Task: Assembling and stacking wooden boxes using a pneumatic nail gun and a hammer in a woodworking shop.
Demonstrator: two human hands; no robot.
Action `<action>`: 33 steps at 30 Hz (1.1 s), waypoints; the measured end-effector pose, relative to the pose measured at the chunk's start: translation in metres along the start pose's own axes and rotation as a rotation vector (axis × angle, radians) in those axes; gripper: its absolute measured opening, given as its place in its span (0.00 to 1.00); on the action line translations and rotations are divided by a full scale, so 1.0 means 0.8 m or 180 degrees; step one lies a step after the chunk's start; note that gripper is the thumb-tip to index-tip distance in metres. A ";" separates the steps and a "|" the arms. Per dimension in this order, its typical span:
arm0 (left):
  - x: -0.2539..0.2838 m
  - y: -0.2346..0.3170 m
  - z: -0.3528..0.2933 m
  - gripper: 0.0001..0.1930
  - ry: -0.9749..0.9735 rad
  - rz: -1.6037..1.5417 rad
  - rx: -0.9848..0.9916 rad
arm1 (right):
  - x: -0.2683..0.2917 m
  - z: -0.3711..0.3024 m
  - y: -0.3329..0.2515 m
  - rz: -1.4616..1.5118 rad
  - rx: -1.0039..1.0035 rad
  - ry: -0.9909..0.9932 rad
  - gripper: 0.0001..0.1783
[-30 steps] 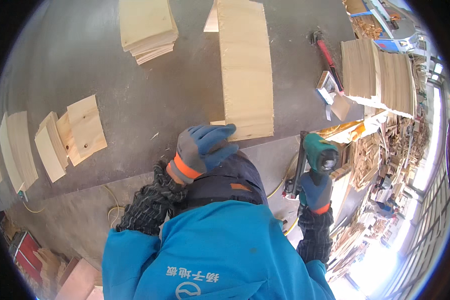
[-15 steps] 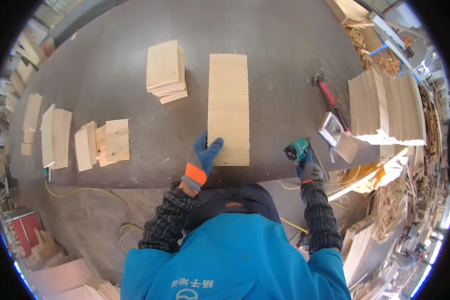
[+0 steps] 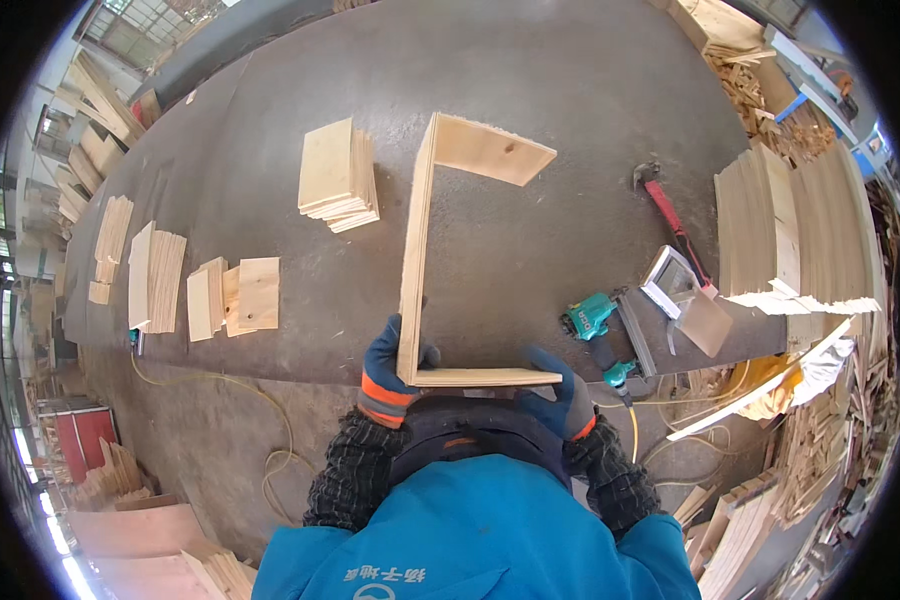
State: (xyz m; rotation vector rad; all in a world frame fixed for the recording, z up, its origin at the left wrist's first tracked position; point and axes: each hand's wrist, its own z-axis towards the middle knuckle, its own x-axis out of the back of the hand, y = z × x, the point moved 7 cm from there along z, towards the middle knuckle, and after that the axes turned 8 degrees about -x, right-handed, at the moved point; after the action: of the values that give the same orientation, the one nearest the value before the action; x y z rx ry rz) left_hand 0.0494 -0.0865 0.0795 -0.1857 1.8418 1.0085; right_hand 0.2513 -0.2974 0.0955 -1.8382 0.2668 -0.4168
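Three pale wooden boards are joined as a three-sided frame (image 3: 417, 240) standing on edge on the dark table, with its gap toward the right. My gloved left hand (image 3: 383, 362) is closed round the near left corner, thumb on the inner side. At the right end of the near board, my gloved right hand (image 3: 560, 395) grips the wood, fingers over the inside face. A green air nail gun (image 3: 590, 317) lies on the table to the right of the frame, its yellow hose (image 3: 634, 432) hanging over the edge.
A red-handled hammer (image 3: 673, 220) and an opened box (image 3: 665, 280) lie at the right. Beyond them stands a long stack of boards (image 3: 760, 230). One pile of boards (image 3: 330, 170) sits left of the frame, and smaller pieces (image 3: 258, 292) are farther left.
The frame has been tipped up from lying with its long face upward to standing on edge. My right hand has let go of the nail gun and moved left onto the near board.
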 end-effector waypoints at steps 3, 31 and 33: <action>0.034 -0.043 0.008 0.31 -0.0053 -0.0882 0.0288 | 0.001 -0.001 -0.046 -0.0211 0.0703 0.0049 0.26; 0.162 0.097 -0.021 0.34 -0.0214 0.3905 -0.0084 | -0.126 0.095 -0.161 -0.3325 0.0709 0.0408 0.33; 0.107 0.067 -0.007 0.36 -0.0867 0.4297 -0.0544 | -0.071 0.078 -0.158 -0.3345 0.0784 0.1081 0.34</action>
State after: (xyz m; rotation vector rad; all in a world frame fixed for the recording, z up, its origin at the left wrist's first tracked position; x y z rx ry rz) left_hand -0.0252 -0.0308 0.0407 1.1869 1.4923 1.9367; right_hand 0.2219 -0.1829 0.1911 -1.5270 -0.5445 -1.4168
